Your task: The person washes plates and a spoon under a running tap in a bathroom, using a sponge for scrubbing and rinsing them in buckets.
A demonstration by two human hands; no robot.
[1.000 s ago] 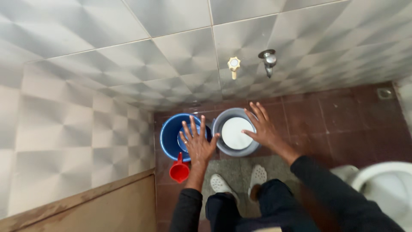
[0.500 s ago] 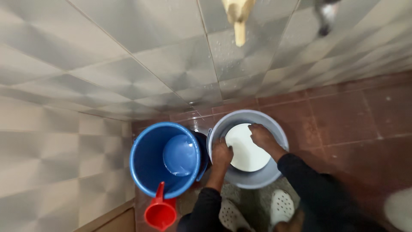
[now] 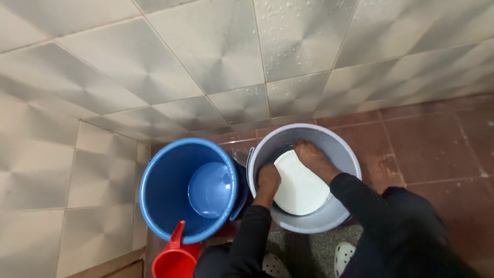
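I see left hand (image 3: 268,177) and right hand (image 3: 311,155) both gripping white lid (image 3: 300,189) | inside grey bucket (image 3: 339,149) | blue bucket (image 3: 164,180) just beside.

Blue bucket (image 3: 177,188): just left of the grey one, a little water inside.
Red mug (image 3: 175,260): touching the blue bucket's near rim.
Wall tiles (image 3: 206,62): grey, behind the blue bucket.
Floor tiles (image 3: 427,144): dark red, right of the blue bucket.

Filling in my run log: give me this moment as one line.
left hand: inside grey bucket, on white object | right hand: on same object's top edge | blue bucket beside, red mug below
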